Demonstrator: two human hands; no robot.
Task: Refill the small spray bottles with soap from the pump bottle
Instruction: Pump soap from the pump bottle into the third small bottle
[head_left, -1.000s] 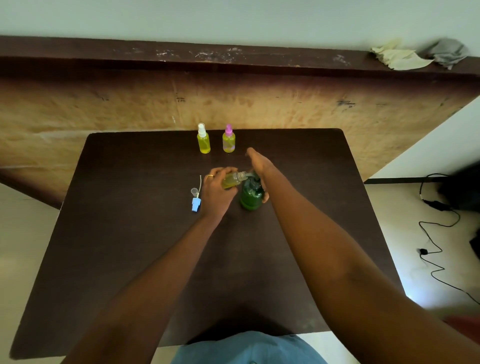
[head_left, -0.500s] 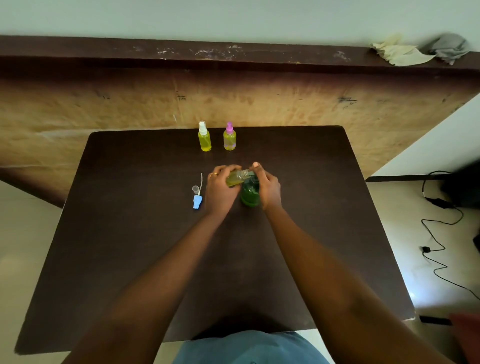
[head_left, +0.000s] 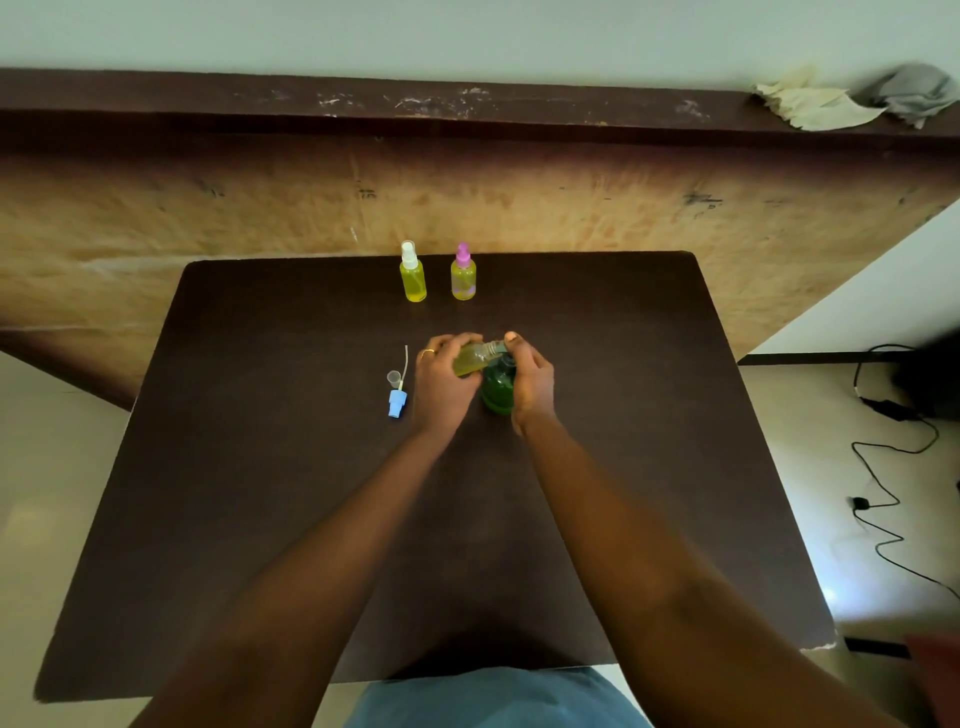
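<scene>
Left hand (head_left: 441, 382): fingers are curled round a small uncapped spray bottle (head_left: 470, 359), which is held tilted with its neck laid toward the top of the green pump bottle (head_left: 497, 389). Yellow-green liquid is seen inside it.

Right hand (head_left: 530, 379): wrapped round the pump bottle from the right, one fingertip raised over its top. Whether the pump head is pressed cannot be told.

The pump bottle is stood upright on the dark bench (head_left: 260, 467), near its middle.

Just left of the left hand a blue spray head (head_left: 397, 404) with its thin tube is laid flat, and a small clear cap (head_left: 394, 378) is set beside it.

At the far edge of the bench a white-topped bottle (head_left: 413, 273) and a pink-topped bottle (head_left: 463, 274) are stood upright, near each other but apart, both holding yellow liquid.

Crumpled cloths (head_left: 821, 101) are noted on the ledge at far right, and black cables (head_left: 883, 467) on the floor to the right.
</scene>
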